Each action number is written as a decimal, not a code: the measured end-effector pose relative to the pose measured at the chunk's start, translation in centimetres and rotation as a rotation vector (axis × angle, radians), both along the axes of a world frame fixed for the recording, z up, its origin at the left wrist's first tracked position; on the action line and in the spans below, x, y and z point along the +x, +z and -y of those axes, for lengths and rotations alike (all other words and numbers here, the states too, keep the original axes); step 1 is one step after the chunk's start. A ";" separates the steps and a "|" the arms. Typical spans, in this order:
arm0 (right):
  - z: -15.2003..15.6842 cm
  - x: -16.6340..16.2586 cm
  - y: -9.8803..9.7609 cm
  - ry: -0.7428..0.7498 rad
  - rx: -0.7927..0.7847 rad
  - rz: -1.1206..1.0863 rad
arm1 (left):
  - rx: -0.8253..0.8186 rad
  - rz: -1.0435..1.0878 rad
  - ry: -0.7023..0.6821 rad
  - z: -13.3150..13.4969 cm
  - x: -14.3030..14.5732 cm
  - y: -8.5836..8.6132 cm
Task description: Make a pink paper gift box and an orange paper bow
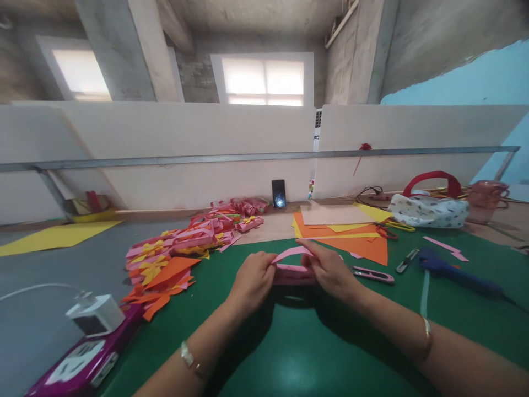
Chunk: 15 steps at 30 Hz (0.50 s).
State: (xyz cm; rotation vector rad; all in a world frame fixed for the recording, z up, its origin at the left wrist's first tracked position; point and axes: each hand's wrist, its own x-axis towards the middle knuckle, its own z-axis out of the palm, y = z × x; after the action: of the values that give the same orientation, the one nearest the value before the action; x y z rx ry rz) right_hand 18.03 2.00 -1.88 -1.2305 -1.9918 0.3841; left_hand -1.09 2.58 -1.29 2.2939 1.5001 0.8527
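Note:
My left hand [253,280] and my right hand [330,270] together pinch a folded pink paper strip [291,269] just above the green mat [289,353]. The left fingers grip its left end. The right fingers hold the right end, and a loose flap of the strip arches up between the two hands. A pile of finished pink, orange and yellow paper pieces [182,248] lies to the left of my hands.
Orange and yellow paper sheets [351,234] lie behind my right hand. A pink cutter [373,274], a small tool [407,260] and a blue glue gun [454,273] sit to the right. A power strip with a charger [88,342] sits front left. A phone [279,193] leans on the partition.

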 end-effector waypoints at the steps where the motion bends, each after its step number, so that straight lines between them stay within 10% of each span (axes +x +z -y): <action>1: -0.1 0.2 0.0 0.007 0.003 0.009 | 0.010 -0.017 -0.015 0.1 -0.1 0.0; 15: -0.3 1.5 0.5 -0.048 -0.099 -0.092 | -0.049 -0.026 0.092 -0.4 -1.8 0.7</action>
State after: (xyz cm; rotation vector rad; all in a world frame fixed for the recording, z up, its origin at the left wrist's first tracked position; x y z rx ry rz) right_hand 19.49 2.33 -1.40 -1.2956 -1.8811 0.5112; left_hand -2.89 3.02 -0.59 2.2253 1.6299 0.8031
